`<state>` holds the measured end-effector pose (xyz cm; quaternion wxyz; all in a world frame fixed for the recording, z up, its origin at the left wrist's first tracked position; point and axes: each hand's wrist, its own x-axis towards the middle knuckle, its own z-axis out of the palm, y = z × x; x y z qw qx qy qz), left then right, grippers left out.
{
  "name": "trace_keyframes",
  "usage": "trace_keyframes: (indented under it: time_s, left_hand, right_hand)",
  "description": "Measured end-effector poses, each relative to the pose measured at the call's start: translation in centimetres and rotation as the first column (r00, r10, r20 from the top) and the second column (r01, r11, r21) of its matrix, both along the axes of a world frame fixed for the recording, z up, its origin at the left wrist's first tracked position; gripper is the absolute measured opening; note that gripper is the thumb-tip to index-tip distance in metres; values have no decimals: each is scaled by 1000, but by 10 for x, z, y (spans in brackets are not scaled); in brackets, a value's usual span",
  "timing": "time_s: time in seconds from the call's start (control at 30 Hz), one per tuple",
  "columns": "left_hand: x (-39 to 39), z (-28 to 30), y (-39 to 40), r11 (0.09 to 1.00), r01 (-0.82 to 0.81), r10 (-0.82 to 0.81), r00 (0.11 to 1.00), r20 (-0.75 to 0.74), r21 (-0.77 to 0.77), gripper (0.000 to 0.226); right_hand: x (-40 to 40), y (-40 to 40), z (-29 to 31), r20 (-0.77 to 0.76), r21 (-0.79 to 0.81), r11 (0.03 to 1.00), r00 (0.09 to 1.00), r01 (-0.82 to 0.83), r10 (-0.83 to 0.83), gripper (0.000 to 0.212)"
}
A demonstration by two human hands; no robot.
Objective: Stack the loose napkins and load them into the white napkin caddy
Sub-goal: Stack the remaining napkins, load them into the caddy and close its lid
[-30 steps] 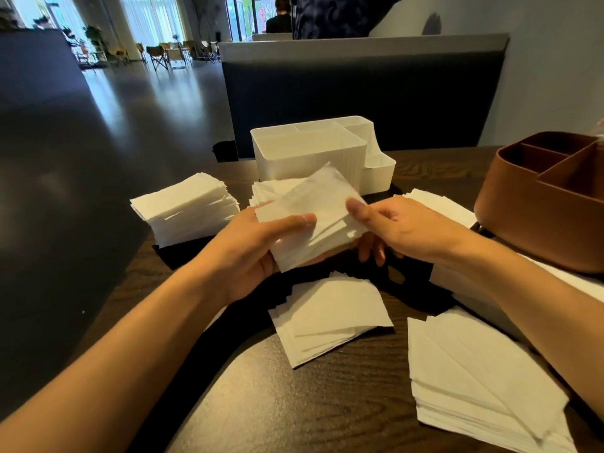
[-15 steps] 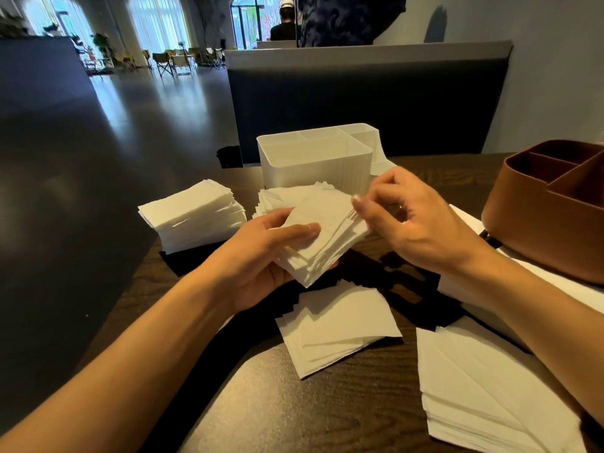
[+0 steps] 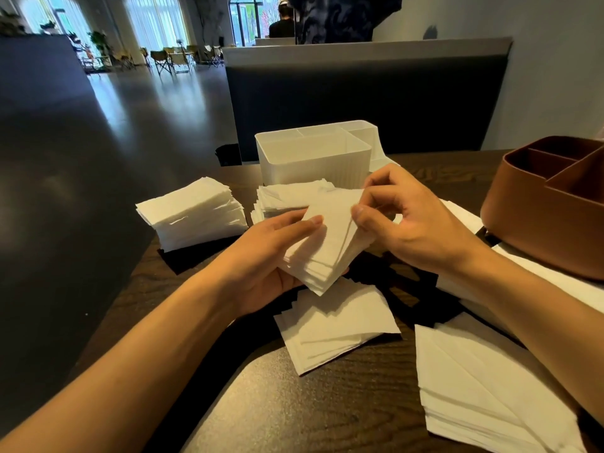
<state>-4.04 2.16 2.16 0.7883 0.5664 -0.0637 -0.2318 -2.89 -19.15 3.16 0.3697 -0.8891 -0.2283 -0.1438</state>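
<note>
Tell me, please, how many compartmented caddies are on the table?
2: the white napkin caddy stands at the table's far edge, behind the hands, and a brown caddy sits at the right edge of the view, partly cut off. Others may lie out of view.

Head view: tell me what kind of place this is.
Probably a cafe or restaurant dining room: chairs and tables stand across an open floor by tall windows, a booth back rises behind the table, and napkin stacks lie by a white caddy.

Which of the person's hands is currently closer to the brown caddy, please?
Right. The right hand works the held napkin stack just left of the brown caddy; the left hand holds that stack farther left.
</note>
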Motion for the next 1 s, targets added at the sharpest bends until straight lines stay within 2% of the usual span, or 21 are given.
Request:
trace_keyframes:
  time_s: [0.1,0.17,0.27,0.33,0.4,0.5,0.57,0.63,0.73,0.83,1.0]
  left_hand:
    - [-3,1,-2,999,2,-4,999,-41,-37,27]
    - [-3,0,-1,1000,26,-26,1000,0,-7,29]
    - [-3,-1,-1,995,82,-87,993,74,63,41]
    - [-5,-1,-1,992,110,-115,990,85,59,44]
    - [-8,-1,-3,990,143,-143,988,65,8,40]
    - [-11,1,-5,988,144,-144,990,10,-59,34]
    - [-10,-1,-6,990,126,-127,992,-13,-56,36]
    - [-8,-3,-5,994,100,-101,994,-32,-44,37]
    - [-5,-5,-3,997,78,-79,997,-22,-14,37]
    - [-4,-5,-3,998,61,-61,998,-16,-6,34]
    - [-4,-4,-1,998,56,-57,998,16,35,37]
  right_hand:
    - [-2,-1,3,-33,115,993,999,-11,15,29]
    - [0,0,3,-52,185,983,999,-4,14,36]
    - [1,1,4,-49,232,972,997,-42,54,32]
    - [1,1,2,-22,276,954,992,-113,124,28]
    - [1,2,1,104,246,960,988,-136,114,21]
    - [6,-1,-1,371,78,996,928,-47,15,19]
    - [8,-5,0,415,15,1000,909,-25,17,22]
    - [7,-8,3,342,63,996,939,-67,41,25]
    - [4,-6,5,207,284,951,976,-124,66,26]
    - [5,-3,2,229,271,959,973,-90,26,26]
    - [8,-9,7,150,385,920,989,-69,11,29]
